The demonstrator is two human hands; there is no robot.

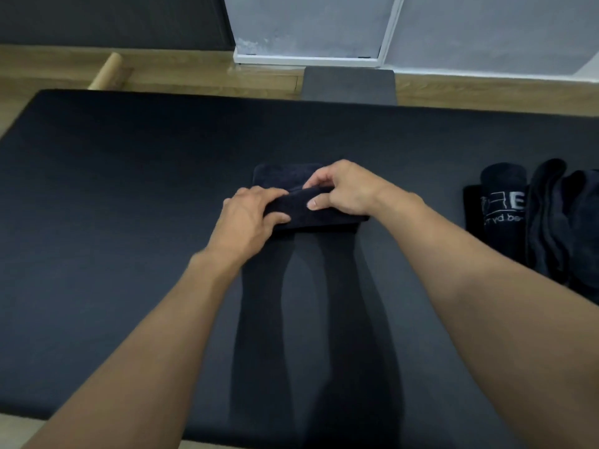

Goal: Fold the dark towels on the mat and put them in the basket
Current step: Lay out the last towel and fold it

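Looking down from the head camera, I have the towel (324,218) around the middle of the mat (129,189), a little toward the far edge, and both hands are on it. It is a small, thick, folded bundle lying flat, with one layer rising as a ridge across its top.

The left hand (249,215) is at the towel's left end. Its fingers curl over that ridge and the thumb presses in from the near side, so it is gripping cloth. The right hand (343,189) is at the right end, with the thumb on the near face and the fingertips (312,183) pinching the same ridge from above. The hands nearly meet, with only a short strip of towel showing between them. More of it shows past the knuckles on the far side and below the right wrist.

At the right edge of the mat, well apart from the hands, lies a pile (551,222) of dark towels. The leftmost one (499,205) carries white lettering (too partial for me to read).

Just past the far edge a grey slab (348,85) sits on the wood floor (194,76). A pale wooden bar (108,71) lies near the far left corner.
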